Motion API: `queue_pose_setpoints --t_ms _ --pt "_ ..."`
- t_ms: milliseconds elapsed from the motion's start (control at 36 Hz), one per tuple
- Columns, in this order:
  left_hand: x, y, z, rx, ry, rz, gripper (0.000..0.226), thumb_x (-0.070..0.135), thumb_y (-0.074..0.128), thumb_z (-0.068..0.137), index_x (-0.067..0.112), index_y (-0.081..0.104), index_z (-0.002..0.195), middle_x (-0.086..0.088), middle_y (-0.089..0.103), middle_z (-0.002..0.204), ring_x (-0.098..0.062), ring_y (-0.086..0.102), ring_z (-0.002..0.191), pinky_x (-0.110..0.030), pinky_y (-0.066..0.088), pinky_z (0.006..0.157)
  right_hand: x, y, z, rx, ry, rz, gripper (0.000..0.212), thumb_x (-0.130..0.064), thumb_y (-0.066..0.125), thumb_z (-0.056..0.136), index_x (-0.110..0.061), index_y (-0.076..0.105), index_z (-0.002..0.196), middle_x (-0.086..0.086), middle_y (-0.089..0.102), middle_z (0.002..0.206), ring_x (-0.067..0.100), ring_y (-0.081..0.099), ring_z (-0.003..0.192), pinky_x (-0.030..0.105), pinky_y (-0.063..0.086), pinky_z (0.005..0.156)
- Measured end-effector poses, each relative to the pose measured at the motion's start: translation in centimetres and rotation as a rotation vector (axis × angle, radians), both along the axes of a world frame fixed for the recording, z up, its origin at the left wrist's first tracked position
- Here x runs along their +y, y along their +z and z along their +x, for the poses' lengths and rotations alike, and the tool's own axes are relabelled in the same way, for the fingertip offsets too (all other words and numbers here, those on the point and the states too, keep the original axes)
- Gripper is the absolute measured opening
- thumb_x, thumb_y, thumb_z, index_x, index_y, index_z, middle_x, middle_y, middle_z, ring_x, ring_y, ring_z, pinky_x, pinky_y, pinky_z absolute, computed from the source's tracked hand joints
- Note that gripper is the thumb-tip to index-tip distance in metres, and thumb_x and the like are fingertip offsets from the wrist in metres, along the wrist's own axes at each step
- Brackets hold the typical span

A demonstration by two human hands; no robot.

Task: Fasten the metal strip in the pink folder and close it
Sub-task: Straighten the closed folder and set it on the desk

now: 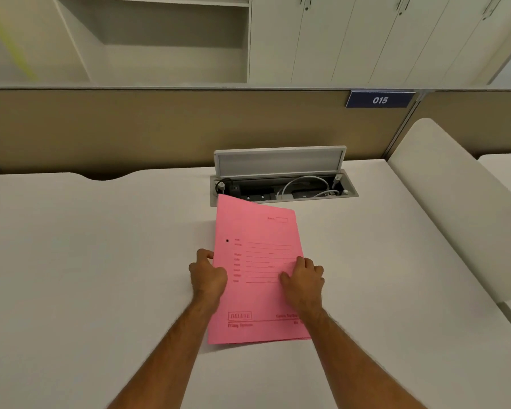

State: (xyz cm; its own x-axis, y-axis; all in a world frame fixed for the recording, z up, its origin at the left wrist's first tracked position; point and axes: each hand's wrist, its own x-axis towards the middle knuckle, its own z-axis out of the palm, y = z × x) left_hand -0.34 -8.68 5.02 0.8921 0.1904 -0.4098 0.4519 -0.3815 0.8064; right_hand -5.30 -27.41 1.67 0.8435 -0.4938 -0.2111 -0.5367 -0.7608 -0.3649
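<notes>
Both sets of fingers curled: left hand [208, 276] grips the left edge of the pink folder [255, 261], right hand [304, 278] presses knuckles-bent on its cover near the right edge. Folder closed, cover up, lying on the white desk [86, 261] at frame centre, its far corner overlapping the open cable tray [283, 188]. Metal strip not visible. Blue "015" plate [379, 100] on the partition, upper right

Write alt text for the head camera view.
A closed pink folder lies on a white desk, the left hand at its left edge and the right hand resting on its cover. Behind it, an open cable box holds wires.
</notes>
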Motion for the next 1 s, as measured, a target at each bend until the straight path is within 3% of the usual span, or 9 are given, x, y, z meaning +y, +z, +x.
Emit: queue_pose_setpoints --t_ms 56,111,278,444,667,861,1000 --pt "0.7 0.1 -0.2 -0.026 -0.023 -0.056 0.029 -0.002 0.051 0.093 0.021 0.045 0.110 -0.011 0.065 0.092 -0.021 0.065 0.067 -0.023 0.046 0.040 0.5 -0.1 0.1 -0.032 -0.021 0.013 0.050 -0.040 0.054 0.099 -0.008 0.046 0.137 0.011 0.052 0.139 0.031 0.045 0.125 0.045 0.042 0.103" --pt "1.7 0.1 -0.2 -0.041 -0.021 -0.072 0.031 -0.003 0.048 0.094 0.023 0.043 0.111 -0.007 0.064 0.084 -0.019 0.063 0.063 -0.020 0.043 0.038 1.3 0.0 0.4 -0.043 -0.034 0.014 0.051 -0.042 0.054 0.099 -0.008 0.046 0.136 0.011 0.051 0.139 0.030 0.045 0.125 0.044 0.042 0.104" --pt "5.9 0.1 0.5 -0.073 0.021 -0.067 0.034 -0.002 0.047 0.096 0.027 0.040 0.113 -0.008 0.068 0.090 -0.030 0.071 0.071 -0.028 0.053 0.049 4.6 0.0 2.1 -0.047 0.004 0.051 0.045 -0.040 0.048 0.102 -0.008 0.047 0.134 0.011 0.051 0.134 0.031 0.046 0.123 0.049 0.041 0.103" --pt "10.9 0.3 2.3 -0.056 0.112 -0.085 0.036 -0.004 0.048 0.094 0.025 0.041 0.114 -0.010 0.069 0.096 -0.034 0.072 0.079 -0.035 0.059 0.057 8.4 0.6 4.1 -0.216 0.017 0.342 0.051 -0.022 0.054 0.102 -0.010 0.035 0.148 0.012 0.041 0.137 0.031 0.059 0.116 0.045 0.054 0.100" --pt "16.3 1.0 5.8 -0.081 0.271 -0.103 0.034 -0.002 0.050 0.091 0.021 0.038 0.114 -0.008 0.067 0.097 -0.031 0.071 0.081 -0.038 0.060 0.058 13.0 2.7 8.7 -0.345 0.054 0.481 0.058 -0.009 0.055 0.100 -0.013 0.036 0.154 0.010 0.046 0.138 0.025 0.054 0.126 0.041 0.046 0.110" --pt "19.3 2.0 10.2 -0.152 0.258 -0.040 0.035 -0.006 0.050 0.086 0.007 0.059 0.117 -0.012 0.071 0.107 -0.032 0.070 0.091 -0.042 0.062 0.072 15.9 4.2 13.4 -0.373 0.066 0.545 0.055 -0.003 0.050 0.099 -0.012 0.040 0.153 0.008 0.048 0.139 0.024 0.053 0.128 0.042 0.046 0.111" --pt "20.2 2.4 12.5 -0.183 0.213 0.041 0.029 -0.006 0.050 0.090 0.008 0.063 0.110 -0.009 0.071 0.104 -0.026 0.068 0.085 -0.028 0.052 0.060 16.8 4.4 16.3 -0.362 0.093 0.548 0.059 0.002 0.051 0.097 -0.011 0.038 0.153 0.007 0.045 0.141 0.022 0.051 0.129 0.036 0.045 0.110"
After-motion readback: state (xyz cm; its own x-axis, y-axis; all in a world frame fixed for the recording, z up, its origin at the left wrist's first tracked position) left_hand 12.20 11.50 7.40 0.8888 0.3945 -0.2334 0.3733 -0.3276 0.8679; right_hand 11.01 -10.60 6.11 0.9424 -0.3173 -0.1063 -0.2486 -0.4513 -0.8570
